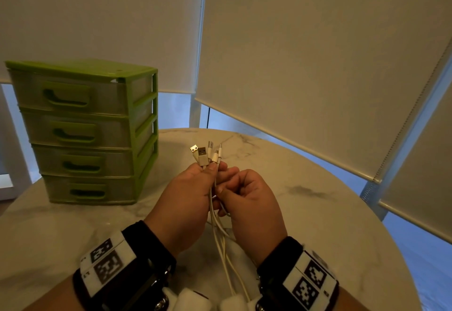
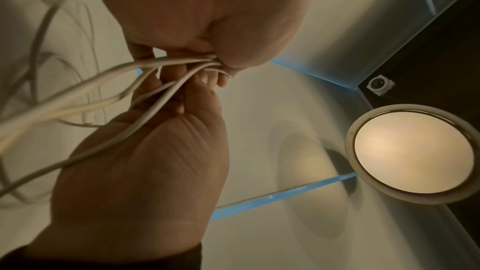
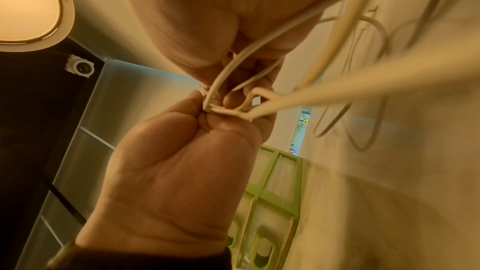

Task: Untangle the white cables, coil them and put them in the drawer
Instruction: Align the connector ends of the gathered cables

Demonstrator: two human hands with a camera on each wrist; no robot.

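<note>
Several white cables (image 1: 221,242) are gathered into one bundle above the marble table (image 1: 318,200). My left hand (image 1: 211,170) grips the bundle just below the plugs (image 1: 206,155), which stick up together. My right hand (image 1: 226,189) sits close beside it, fingers curled round the strands slightly lower. The loose lengths hang down between my wrists toward the table's near edge. In the left wrist view the cables (image 2: 103,93) cross my left hand (image 2: 179,98) and run into my right hand (image 2: 207,17). In the right wrist view my right hand (image 3: 207,108) pinches the cables (image 3: 311,98) under my left hand (image 3: 221,17).
A green plastic drawer unit (image 1: 83,129) stands on the table at the left, its several translucent drawers all closed; its side shows in the right wrist view (image 3: 272,192). Roller blinds (image 1: 318,66) cover the windows behind. The table's round edge curves off to the right.
</note>
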